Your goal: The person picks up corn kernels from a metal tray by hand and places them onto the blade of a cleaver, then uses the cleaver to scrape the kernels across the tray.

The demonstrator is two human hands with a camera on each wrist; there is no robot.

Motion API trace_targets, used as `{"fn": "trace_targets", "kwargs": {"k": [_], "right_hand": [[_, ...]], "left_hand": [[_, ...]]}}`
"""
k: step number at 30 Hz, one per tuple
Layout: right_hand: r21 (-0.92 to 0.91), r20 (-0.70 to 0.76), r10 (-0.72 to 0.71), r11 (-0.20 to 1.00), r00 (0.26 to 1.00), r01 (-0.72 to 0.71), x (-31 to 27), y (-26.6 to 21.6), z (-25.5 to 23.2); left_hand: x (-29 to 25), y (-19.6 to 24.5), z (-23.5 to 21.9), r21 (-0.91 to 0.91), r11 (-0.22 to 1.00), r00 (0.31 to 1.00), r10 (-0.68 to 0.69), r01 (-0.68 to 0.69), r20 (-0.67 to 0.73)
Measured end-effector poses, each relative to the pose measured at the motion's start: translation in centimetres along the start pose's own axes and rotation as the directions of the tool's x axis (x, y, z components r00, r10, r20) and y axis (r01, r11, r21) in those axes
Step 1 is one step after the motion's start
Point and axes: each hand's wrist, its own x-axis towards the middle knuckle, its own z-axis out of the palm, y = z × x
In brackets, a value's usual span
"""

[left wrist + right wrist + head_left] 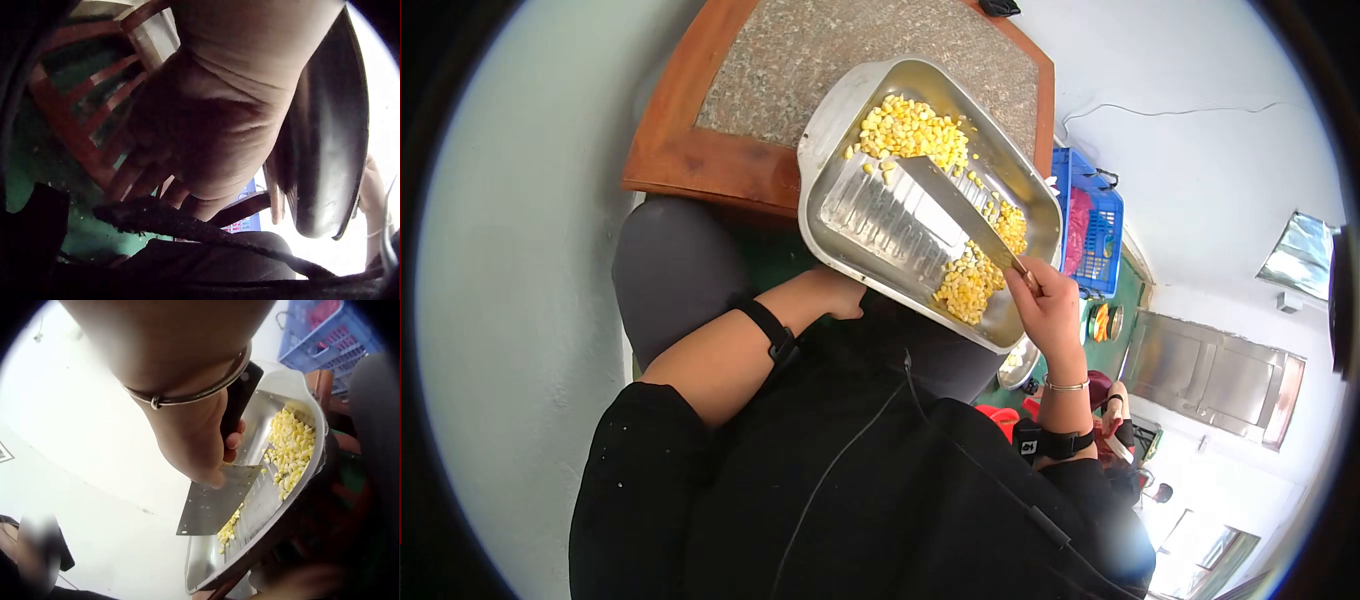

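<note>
My right hand (1048, 305) grips the dark handle (240, 400) of a cleaver, whose broad metal blade (219, 500) reaches across the inside of a deep metal tray (850, 230). Yellow corn kernels lie in the tray: one pile (915, 130) near the blade's tip, and more kernels (970, 285) by my right hand, on both sides of the blade. My left hand (835, 293) is beside the tray's near side, below the rim. In the left wrist view this hand (206, 131) hangs with relaxed fingers and holds nothing; its fingertips are partly hidden by a dark strap.
The tray rests partly on a wooden table with a speckled stone top (800, 60) and overhangs its edge. A blue plastic crate (1090, 230) with a pink bag stands beyond it. Bowls (1105, 322) are on the green floor, and another person (1115, 420) is at the right.
</note>
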Motion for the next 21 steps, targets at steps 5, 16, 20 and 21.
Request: {"fn": "trace_targets", "kwargs": {"k": [5,16,20,21], "right_hand": [[0.02,0.008,-0.005,1.0,1.0,0.005,0.9,0.2,1.7],[-0.013,0.027,-0.017,1.0,1.0,0.017,0.4,-0.1,2.8],[0.008,-0.019,-0.02,1.0,1.0,0.02,0.0,0.4,3.3],[0.018,-0.036,-0.027,0.999,0.999,0.028,-0.1,0.5,3.4]], "left_hand": [[0.5,-0.3,1.0,0.08,0.967,0.887,0.254,-0.242,-0.386],[4.7,-1.3,4.4,-0.023,0.933,0.775,0.286,-0.36,-0.563],[6.1,-2.0,5.7,-0.065,0.923,0.769,0.275,-0.379,-0.578],[6.0,-1.9,5.6,-0.067,0.922,0.768,0.275,-0.381,-0.578]]}}
